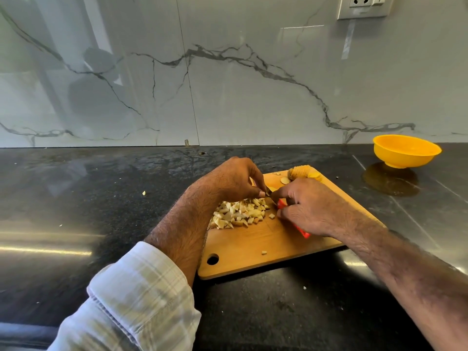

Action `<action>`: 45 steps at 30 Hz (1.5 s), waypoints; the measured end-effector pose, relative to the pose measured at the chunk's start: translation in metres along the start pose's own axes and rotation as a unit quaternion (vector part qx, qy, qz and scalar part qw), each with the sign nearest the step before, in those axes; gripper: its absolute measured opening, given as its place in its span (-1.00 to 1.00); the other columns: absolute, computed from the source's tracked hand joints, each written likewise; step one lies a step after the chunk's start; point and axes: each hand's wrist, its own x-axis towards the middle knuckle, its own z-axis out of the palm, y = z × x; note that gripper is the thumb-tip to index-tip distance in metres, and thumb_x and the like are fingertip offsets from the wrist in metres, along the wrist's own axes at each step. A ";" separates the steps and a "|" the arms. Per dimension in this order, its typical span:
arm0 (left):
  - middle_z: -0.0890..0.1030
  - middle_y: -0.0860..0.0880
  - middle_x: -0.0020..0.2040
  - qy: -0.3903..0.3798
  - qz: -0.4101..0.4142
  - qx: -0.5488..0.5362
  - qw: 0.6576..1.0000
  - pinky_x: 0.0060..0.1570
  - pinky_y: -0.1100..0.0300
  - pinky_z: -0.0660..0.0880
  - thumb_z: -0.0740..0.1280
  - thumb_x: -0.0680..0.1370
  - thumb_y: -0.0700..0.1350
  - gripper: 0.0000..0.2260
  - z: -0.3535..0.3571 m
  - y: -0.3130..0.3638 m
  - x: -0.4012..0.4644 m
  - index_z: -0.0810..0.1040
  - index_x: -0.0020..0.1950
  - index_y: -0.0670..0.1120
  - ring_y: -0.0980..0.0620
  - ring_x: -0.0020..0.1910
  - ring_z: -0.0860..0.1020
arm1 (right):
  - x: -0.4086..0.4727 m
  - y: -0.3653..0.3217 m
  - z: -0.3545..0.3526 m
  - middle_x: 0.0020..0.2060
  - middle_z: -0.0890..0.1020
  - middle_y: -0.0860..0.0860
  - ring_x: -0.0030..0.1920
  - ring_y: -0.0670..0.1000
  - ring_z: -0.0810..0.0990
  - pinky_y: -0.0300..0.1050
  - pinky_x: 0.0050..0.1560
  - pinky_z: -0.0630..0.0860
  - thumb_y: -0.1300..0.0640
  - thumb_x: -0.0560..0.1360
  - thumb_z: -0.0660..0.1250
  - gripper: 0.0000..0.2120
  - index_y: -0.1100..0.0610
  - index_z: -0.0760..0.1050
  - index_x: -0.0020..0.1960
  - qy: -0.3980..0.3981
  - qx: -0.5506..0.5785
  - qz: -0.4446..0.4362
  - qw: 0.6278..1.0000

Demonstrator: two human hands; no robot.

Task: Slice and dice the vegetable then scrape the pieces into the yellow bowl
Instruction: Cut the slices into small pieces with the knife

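Observation:
A wooden cutting board (pixel 255 252) lies on the dark counter with a heap of pale diced vegetable pieces (pixel 238 214) on its left half. My right hand (pixel 309 206) grips a red-handled knife (pixel 298 229), its blade mostly hidden between my hands. My left hand (pixel 233 181) pinches at the blade near its tip, just above the heap. An uncut piece of the vegetable with slices (pixel 301 173) sits at the board's far edge. The yellow bowl (pixel 405 152) stands apart at the back right, empty as far as I can see.
The black stone counter (pixel 101 198) carries a few stray vegetable bits left of the board and in front of it. A marble-look wall (pixel 228 72) rises behind, with a socket plate (pixel 364 6) at the top right.

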 end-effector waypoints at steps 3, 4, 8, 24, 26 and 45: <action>0.65 0.20 0.01 0.024 -0.001 0.007 1.000 0.10 0.10 0.57 0.54 0.55 -0.04 -0.87 0.000 0.005 -0.001 0.72 0.08 0.07 0.21 0.04 0.59 | -0.006 0.009 -0.016 -0.43 0.64 -0.09 -0.45 -0.17 0.57 -0.38 -0.42 0.36 0.15 0.57 0.42 -0.72 0.02 0.65 0.27 0.049 0.068 0.011 0.996; 0.67 0.17 0.07 0.028 0.001 0.005 1.000 0.10 0.12 0.58 0.54 0.55 -0.06 -0.83 0.002 0.007 -0.001 0.70 0.13 0.05 0.19 0.06 0.60 | -0.008 0.013 -0.022 -0.47 0.62 -0.20 -0.45 -0.22 0.57 -0.37 -0.38 0.37 0.16 0.56 0.43 -0.71 0.02 0.64 0.28 0.060 0.077 0.012 0.995; 0.65 0.13 0.24 0.011 0.039 0.006 0.999 -0.02 0.26 0.50 0.49 0.58 -0.20 -0.63 0.009 0.016 0.001 0.59 0.36 0.05 0.14 0.11 0.62 | -0.009 0.020 -0.035 -0.46 0.62 -0.23 -0.37 -0.23 0.61 -0.24 -0.22 0.53 0.15 0.54 0.46 -0.70 0.01 0.66 0.26 0.035 0.058 0.015 0.998; 0.57 0.12 0.11 -0.024 0.052 0.073 0.996 0.01 0.17 0.51 0.43 0.63 0.02 -0.77 0.011 0.015 0.006 0.60 0.29 0.11 0.18 0.02 0.52 | -0.005 0.023 -0.036 -0.55 0.55 -0.12 -0.52 -0.22 0.50 -0.01 -0.04 0.68 0.09 0.54 0.47 -0.64 0.01 0.60 0.33 -0.049 0.025 0.021 0.998; 0.59 0.11 0.05 -0.010 0.038 0.081 0.996 -0.01 0.15 0.53 0.44 0.62 0.06 -0.74 0.012 0.018 0.007 0.60 0.29 0.07 0.16 -0.02 0.53 | -0.004 0.024 -0.033 -0.52 0.55 -0.06 -0.52 -0.19 0.49 -0.05 -0.13 0.66 0.08 0.54 0.46 -0.57 0.03 0.53 0.40 -0.060 0.013 0.019 0.998; 0.66 0.09 -0.01 0.003 -0.009 -0.029 1.000 -0.02 0.28 0.54 0.58 0.51 -0.05 -0.79 0.003 0.007 0.001 0.70 0.11 0.00 0.18 0.00 0.61 | -0.001 0.021 -0.030 -0.32 0.54 -0.14 -0.26 -0.18 0.54 -0.23 -0.15 0.52 0.07 0.56 0.43 -0.49 -0.01 0.45 0.49 -0.100 -0.021 0.034 0.994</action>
